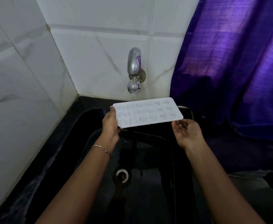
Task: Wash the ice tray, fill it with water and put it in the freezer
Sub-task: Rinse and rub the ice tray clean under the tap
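Observation:
A white plastic ice tray (147, 112) with several round cells is held level over the black sink (100, 159), just below the metal tap (134, 70). My left hand (110, 122) grips the tray's left end, thumb on the rim. Palm up and fingers apart, my right hand (187, 131) sits just under the tray's right front corner, fingertips near its edge; contact is unclear. No water stream is visible from the tap.
White marble-look tiles cover the wall at the left and behind the tap. A purple curtain (237, 62) hangs at the right, down to the counter. The sink drain (122, 175) lies below between my forearms. The black counter rim (77, 110) borders the sink.

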The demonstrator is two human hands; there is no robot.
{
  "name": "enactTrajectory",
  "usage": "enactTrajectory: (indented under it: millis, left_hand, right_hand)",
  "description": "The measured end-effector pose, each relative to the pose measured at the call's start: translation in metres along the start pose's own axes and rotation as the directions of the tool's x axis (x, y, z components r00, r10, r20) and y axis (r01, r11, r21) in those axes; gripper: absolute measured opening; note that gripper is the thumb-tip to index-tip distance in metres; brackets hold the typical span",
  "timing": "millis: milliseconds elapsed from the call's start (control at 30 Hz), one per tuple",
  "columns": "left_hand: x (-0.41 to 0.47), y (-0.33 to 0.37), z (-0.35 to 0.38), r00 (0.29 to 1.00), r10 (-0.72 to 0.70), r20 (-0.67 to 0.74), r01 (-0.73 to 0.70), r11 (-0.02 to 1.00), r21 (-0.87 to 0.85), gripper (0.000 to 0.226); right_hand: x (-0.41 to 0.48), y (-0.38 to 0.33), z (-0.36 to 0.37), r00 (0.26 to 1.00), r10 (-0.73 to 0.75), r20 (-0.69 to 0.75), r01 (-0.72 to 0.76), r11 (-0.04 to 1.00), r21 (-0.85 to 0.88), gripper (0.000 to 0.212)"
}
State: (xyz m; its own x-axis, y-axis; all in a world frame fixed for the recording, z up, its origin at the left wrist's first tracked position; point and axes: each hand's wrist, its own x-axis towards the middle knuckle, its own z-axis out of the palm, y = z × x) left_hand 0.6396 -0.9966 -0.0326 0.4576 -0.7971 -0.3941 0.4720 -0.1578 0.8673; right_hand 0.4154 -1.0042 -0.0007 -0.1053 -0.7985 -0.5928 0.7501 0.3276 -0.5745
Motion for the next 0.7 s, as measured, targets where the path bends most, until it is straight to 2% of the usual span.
enactTrajectory:
  millis: [700]
  left_hand:
    - [-0.0006,0.0002,-0.0012,1.000,-0.005,0.003,0.005,1.000,-0.009,0.033]
  right_hand:
    - [-0.0073,0.0007,0.0015,1.000,-0.010,-0.011,0.010,1.000,0.002,0.017]
